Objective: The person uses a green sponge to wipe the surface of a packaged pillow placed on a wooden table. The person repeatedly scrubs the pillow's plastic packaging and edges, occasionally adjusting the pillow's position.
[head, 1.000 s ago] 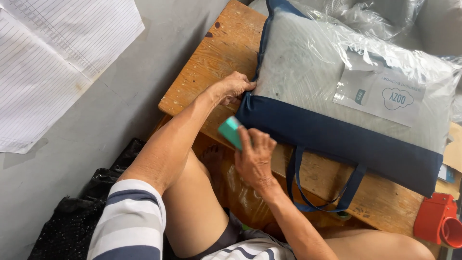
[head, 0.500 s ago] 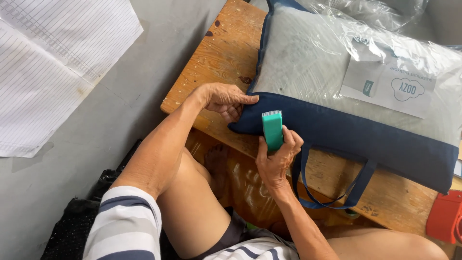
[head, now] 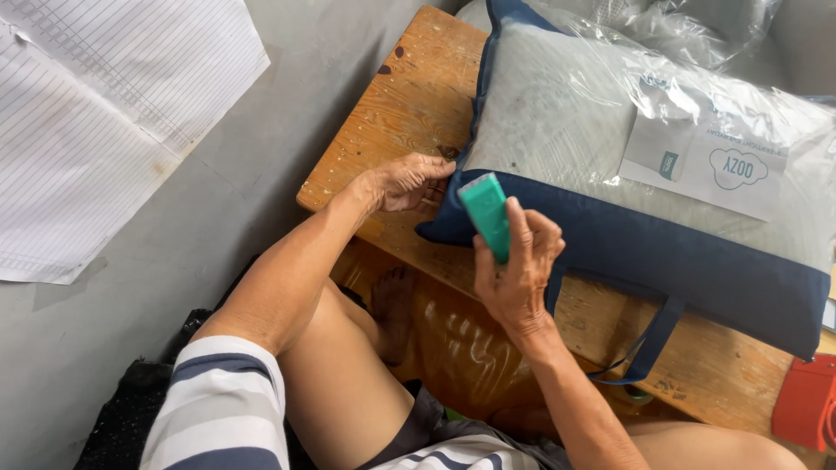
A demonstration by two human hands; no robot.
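Right hand [head: 515, 271] closed around a small green plastic block-shaped tool [head: 486, 214], held upright against the navy fabric edge of a clear-plastic zip bag holding a grey pillow [head: 610, 139]. Left hand [head: 407, 181] fingers curled, pinching the bag's corner. Bag lies on a worn wooden counter [head: 396, 104].

Lined paper sheets [head: 104, 113], red object [head: 805, 405], grey floor [head: 261, 209]

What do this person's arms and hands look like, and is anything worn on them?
Both forearms are bare, and so are the left hand and right hand: no gloves, rings, watch or bands show. A short sleeve with grey, white and dark blue stripes covers the left upper arm. The arms look lean, with veined, creased hands.
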